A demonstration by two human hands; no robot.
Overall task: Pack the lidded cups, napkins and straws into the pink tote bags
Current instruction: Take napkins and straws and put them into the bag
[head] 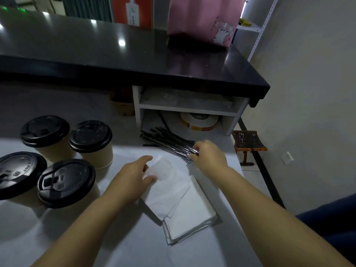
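White bench (96, 247) near; black bench (96, 54) far, bag (194, 16) on it. Left grip (133, 178) pinches napkin (162, 169); right grip (210, 157) holds straws (169, 141). Grey wall (308, 93) right.

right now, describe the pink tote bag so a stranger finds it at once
Find the raised black counter behind the white worktop. The pink tote bag stands at its right end. Unlike the orange-red panel to its left, it carries a white cartoon animal.

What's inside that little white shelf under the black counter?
The white shelf holds what looks like clear plastic on its upper level and a white roll with a yellow-red rim below. The black counter overhangs it, so the back of both levels is hidden.
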